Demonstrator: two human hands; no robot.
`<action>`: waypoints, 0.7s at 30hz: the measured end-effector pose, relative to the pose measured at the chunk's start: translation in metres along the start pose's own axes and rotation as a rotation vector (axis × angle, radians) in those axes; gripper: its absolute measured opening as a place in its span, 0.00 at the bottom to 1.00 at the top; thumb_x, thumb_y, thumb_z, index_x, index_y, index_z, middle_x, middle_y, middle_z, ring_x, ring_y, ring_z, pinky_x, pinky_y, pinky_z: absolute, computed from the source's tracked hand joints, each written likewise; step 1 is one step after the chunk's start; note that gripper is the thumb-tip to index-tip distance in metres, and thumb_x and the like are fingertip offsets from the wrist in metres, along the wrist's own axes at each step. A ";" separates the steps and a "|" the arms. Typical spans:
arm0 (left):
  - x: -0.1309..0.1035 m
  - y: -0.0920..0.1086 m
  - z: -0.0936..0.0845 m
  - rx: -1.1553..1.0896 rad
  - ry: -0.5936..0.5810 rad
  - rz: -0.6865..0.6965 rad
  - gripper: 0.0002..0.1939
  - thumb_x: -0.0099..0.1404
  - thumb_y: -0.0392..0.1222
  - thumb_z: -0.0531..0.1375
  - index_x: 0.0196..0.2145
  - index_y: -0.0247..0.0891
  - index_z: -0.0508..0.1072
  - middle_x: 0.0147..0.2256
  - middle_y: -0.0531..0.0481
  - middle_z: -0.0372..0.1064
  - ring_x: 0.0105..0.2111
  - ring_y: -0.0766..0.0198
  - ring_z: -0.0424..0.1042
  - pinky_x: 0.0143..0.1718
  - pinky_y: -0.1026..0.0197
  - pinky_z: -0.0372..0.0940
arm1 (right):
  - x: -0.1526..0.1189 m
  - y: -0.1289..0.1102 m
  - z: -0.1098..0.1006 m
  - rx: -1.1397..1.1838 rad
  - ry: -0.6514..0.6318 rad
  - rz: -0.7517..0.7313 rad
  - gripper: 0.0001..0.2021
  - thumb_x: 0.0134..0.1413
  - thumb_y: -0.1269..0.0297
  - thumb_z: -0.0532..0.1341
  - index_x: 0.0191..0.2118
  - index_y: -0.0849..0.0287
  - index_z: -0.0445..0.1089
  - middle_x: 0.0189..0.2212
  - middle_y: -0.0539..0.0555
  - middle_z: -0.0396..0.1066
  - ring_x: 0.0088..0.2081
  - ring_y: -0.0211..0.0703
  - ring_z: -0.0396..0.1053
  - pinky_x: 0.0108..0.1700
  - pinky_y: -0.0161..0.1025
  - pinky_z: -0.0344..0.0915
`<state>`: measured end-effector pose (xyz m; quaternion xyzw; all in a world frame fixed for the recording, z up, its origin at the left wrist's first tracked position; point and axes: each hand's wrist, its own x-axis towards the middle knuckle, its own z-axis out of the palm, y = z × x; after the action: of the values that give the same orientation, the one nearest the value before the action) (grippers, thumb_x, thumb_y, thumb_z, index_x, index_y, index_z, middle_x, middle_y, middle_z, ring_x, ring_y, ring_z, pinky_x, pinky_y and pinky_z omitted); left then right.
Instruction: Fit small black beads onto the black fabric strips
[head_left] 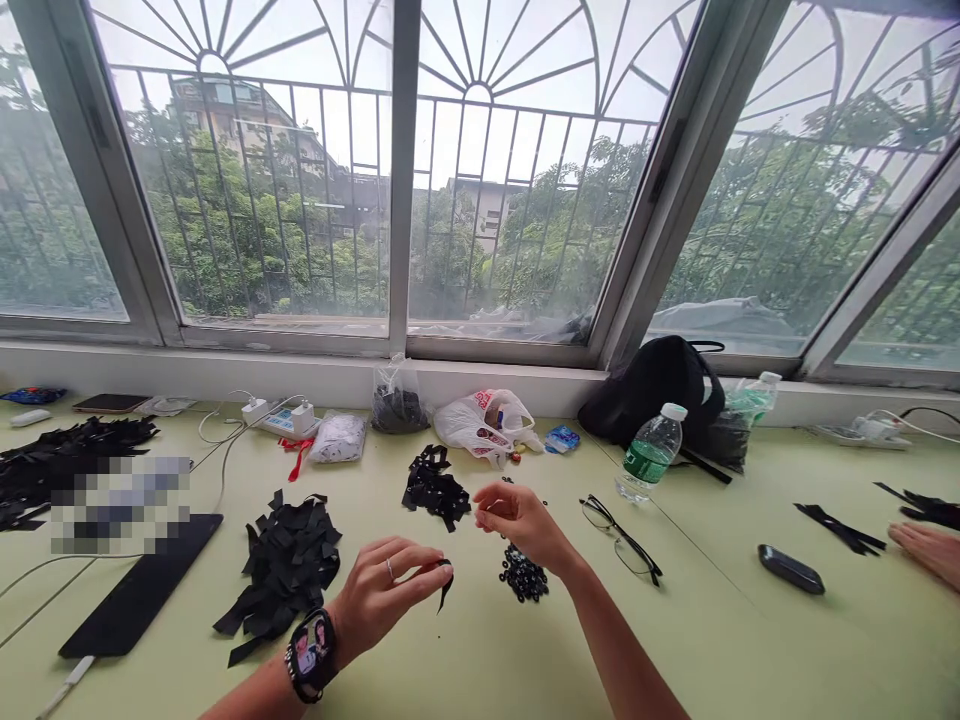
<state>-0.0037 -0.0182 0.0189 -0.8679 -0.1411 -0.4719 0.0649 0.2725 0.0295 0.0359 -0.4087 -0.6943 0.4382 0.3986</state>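
A short black fabric strip [445, 588] hangs from the pinched thumb and fingers of my left hand [386, 590], which wears a ring and a watch. My right hand [521, 522] is raised to the right of it, fingertips drawn together. Whatever may be between those fingertips is too small to make out. Below my right hand lies a heap of small black rings [523, 573]. Just left of its fingertips is a pile of black strips [435, 487] with small pale or shiny spots. A larger pile of plain black strips [289, 560] sits left of my left hand.
Glasses [621, 538], a water bottle [649, 455] and a black case [790, 569] stand or lie to the right. At far right, another person's hand [930, 548] rests near black strips. Bags and a power strip [289, 420] line the windowsill. A black slab [142, 590] lies left.
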 end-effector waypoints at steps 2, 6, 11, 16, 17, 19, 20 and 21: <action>0.001 0.001 0.000 0.012 -0.003 -0.004 0.15 0.70 0.30 0.59 0.51 0.39 0.74 0.42 0.45 0.78 0.36 0.62 0.75 0.37 0.60 0.69 | -0.004 -0.016 0.019 0.153 -0.083 -0.037 0.11 0.55 0.59 0.68 0.41 0.59 0.72 0.35 0.54 0.75 0.39 0.47 0.77 0.41 0.41 0.72; 0.003 0.001 0.000 0.033 -0.019 -0.016 0.13 0.69 0.30 0.60 0.49 0.40 0.75 0.41 0.46 0.78 0.35 0.63 0.75 0.37 0.61 0.68 | -0.012 -0.032 0.047 0.293 -0.108 -0.084 0.12 0.52 0.63 0.71 0.40 0.59 0.72 0.35 0.55 0.77 0.37 0.45 0.77 0.38 0.39 0.72; 0.002 0.001 0.001 0.049 -0.035 -0.032 0.12 0.70 0.30 0.58 0.49 0.41 0.75 0.39 0.48 0.78 0.33 0.65 0.74 0.35 0.63 0.67 | -0.014 -0.035 0.058 0.301 -0.109 -0.122 0.12 0.50 0.64 0.73 0.39 0.59 0.73 0.33 0.54 0.77 0.35 0.42 0.75 0.40 0.39 0.72; 0.003 0.002 0.001 0.035 -0.019 -0.056 0.14 0.70 0.29 0.57 0.49 0.41 0.75 0.39 0.49 0.78 0.32 0.66 0.74 0.34 0.63 0.67 | -0.013 -0.036 0.056 0.267 -0.110 -0.123 0.13 0.51 0.63 0.73 0.41 0.59 0.73 0.32 0.54 0.77 0.35 0.43 0.75 0.41 0.40 0.72; 0.003 0.002 0.001 0.034 -0.018 -0.065 0.14 0.70 0.28 0.57 0.49 0.42 0.75 0.39 0.49 0.78 0.32 0.66 0.74 0.34 0.63 0.66 | -0.013 -0.035 0.055 0.260 -0.112 -0.122 0.14 0.51 0.62 0.72 0.41 0.59 0.73 0.32 0.54 0.78 0.35 0.43 0.75 0.41 0.40 0.72; 0.003 0.001 0.001 0.028 -0.023 -0.077 0.14 0.70 0.29 0.57 0.48 0.42 0.75 0.38 0.49 0.78 0.32 0.66 0.74 0.33 0.64 0.66 | -0.013 -0.034 0.054 0.243 -0.127 -0.117 0.14 0.51 0.61 0.72 0.42 0.59 0.73 0.33 0.54 0.78 0.36 0.45 0.76 0.42 0.41 0.72; 0.003 0.001 0.001 0.024 -0.027 -0.081 0.14 0.70 0.29 0.57 0.48 0.42 0.75 0.38 0.49 0.79 0.31 0.66 0.74 0.33 0.63 0.66 | -0.013 -0.034 0.053 0.233 -0.136 -0.116 0.13 0.52 0.61 0.72 0.42 0.58 0.73 0.33 0.54 0.78 0.37 0.45 0.76 0.42 0.41 0.72; 0.003 0.001 0.001 0.017 -0.029 -0.083 0.14 0.70 0.29 0.57 0.48 0.42 0.75 0.38 0.49 0.79 0.31 0.65 0.74 0.32 0.63 0.66 | -0.013 -0.033 0.053 0.223 -0.143 -0.117 0.13 0.52 0.60 0.71 0.42 0.59 0.73 0.33 0.55 0.78 0.37 0.46 0.76 0.42 0.42 0.72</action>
<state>-0.0010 -0.0184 0.0204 -0.8673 -0.1821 -0.4605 0.0504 0.2219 -0.0065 0.0484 -0.2884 -0.6904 0.5168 0.4159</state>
